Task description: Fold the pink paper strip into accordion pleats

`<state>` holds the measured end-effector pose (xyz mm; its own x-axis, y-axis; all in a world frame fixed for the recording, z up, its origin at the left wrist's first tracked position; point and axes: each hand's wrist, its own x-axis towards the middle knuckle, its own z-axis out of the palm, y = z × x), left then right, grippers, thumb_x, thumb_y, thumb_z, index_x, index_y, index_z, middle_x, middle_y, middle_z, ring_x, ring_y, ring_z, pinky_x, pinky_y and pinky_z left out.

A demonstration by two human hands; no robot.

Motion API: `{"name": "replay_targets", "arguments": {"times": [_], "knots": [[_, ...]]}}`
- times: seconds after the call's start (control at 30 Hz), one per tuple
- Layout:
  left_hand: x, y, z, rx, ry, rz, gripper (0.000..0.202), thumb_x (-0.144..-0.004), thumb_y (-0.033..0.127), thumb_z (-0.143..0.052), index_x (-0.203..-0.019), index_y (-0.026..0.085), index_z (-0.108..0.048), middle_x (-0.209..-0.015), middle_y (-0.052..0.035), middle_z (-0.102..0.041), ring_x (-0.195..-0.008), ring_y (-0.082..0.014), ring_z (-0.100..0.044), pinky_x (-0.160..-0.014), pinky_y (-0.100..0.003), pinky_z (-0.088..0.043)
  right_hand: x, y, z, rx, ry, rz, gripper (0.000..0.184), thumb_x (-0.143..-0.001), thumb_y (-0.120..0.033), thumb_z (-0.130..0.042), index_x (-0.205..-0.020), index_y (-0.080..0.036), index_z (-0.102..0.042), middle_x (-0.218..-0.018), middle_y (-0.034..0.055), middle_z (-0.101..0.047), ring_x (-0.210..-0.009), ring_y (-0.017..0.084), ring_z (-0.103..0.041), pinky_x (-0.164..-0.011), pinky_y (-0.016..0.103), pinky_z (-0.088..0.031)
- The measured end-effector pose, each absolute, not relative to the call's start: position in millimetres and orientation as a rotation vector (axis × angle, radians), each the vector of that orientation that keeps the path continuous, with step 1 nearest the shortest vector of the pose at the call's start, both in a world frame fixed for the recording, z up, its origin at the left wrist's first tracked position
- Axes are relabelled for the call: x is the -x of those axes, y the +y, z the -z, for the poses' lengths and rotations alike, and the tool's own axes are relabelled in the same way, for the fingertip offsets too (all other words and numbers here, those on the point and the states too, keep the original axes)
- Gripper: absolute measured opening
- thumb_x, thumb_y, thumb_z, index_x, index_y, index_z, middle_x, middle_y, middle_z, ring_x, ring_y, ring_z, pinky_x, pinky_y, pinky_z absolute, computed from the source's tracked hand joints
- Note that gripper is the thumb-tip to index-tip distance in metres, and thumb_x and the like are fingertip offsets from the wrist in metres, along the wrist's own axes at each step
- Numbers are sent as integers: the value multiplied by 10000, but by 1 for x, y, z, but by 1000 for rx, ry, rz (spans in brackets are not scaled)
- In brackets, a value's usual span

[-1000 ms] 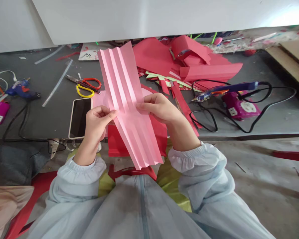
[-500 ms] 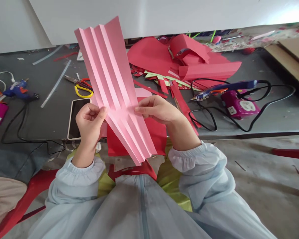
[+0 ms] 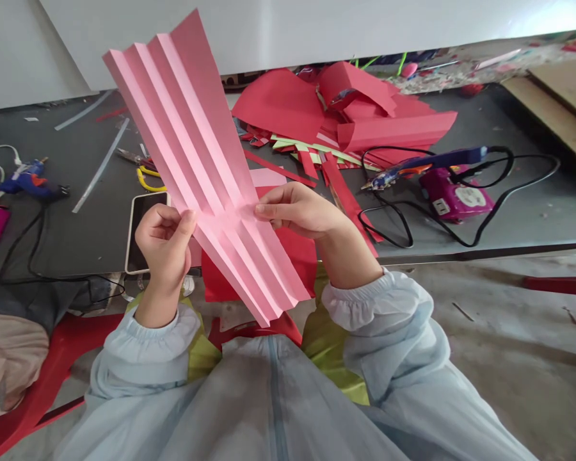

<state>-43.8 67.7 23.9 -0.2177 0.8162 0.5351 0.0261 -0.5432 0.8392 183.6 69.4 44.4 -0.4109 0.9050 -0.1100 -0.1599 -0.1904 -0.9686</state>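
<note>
A long sheet of pink paper (image 3: pixel 187 128) with several lengthwise pleats is held up in the air, its top leaning left and its bottom corner near my lap. My left hand (image 3: pixel 166 240) pinches its left edge between thumb and curled fingers. On the opposite edge, my right hand (image 3: pixel 292 208) grips the sheet at about the same height, thumb in front. A crosswise crease runs between the two hands. Below and behind the sheet lies red paper (image 3: pixel 288 269), overhanging the table's front edge and partly hidden by the pink one.
A phone (image 3: pixel 141 234) and yellow-handled pliers (image 3: pixel 148 179) lie left of the sheet. Red paper scraps (image 3: pixel 283 102) are heaped at the back. Glue guns with cords rest at left (image 3: pixel 31 179) and right (image 3: pixel 432 163), the right one on a purple box (image 3: pixel 454 195). Cardboard (image 3: pixel 557 121) stands far right.
The upper end of the pleated sheet has swung left and a little higher, tilting it more. Both hands keep their hold and shift slightly left. The camera view has turned a little.
</note>
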Motion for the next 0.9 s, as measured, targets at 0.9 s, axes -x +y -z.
{"name": "replay_targets", "arguments": {"times": [0.9], "knots": [[32,55,-24,-1222,1104,-877,524,-612,365,-888,-1031,176,-637,-877,-58,-744,-721,-192,-716,-557,-256,-595,-175,72,-37,1238,-1330,-975,315,-808,-372,-615,-578,-165,-557,-553,-42,-364,-550,73,-316,-528,267,-235]]}}
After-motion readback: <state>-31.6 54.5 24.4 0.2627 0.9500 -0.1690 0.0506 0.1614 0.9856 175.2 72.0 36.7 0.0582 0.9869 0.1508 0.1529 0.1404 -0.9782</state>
